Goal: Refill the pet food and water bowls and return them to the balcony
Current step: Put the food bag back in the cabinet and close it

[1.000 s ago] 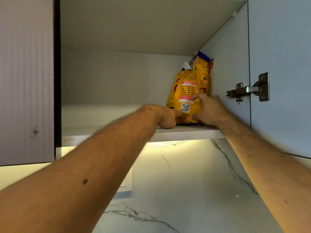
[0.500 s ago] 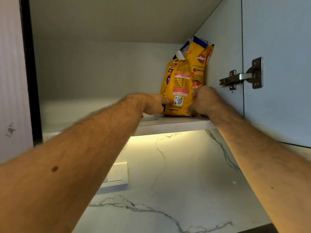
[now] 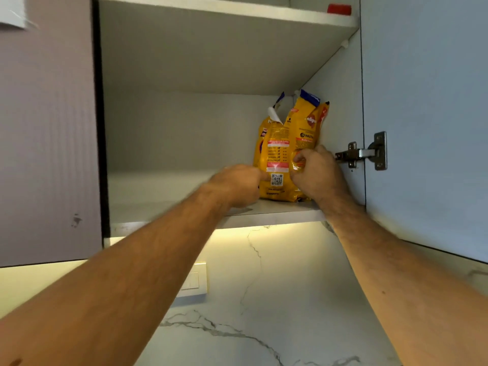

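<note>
Head view: a yellow pet food bag (image 3: 287,151) stands upright on the lower cabinet shelf (image 3: 184,207), at about 1 o'clock from the frame's centre. Its long axis runs vertically, with the torn, blue-edged top pointing up toward 12 o'clock and the base flat on the shelf. Its printed back panel with a QR code faces the camera. The bag sits in the shelf's right rear corner, close beside the cabinet's right side wall (image 3: 340,101).

The left hand (image 3: 235,184) reaches in from 7 o'clock, blurred, with its fingers curled and touching the bag's lower left edge near the QR code; whether it truly grasps the bag cannot be told. The right hand (image 3: 317,173) comes from 5 o'clock and grips the bag's lower right side, fingers pinching the crumpled foil.

At 3 o'clock a metal hinge (image 3: 367,153) joins the wall to the open door (image 3: 427,114). On the upper shelf, toward 1 o'clock, sits a red cap (image 3: 339,9). Below the cabinet, a lit marble backsplash (image 3: 277,299) carries a white switch plate (image 3: 194,281) at 7 o'clock.
</note>
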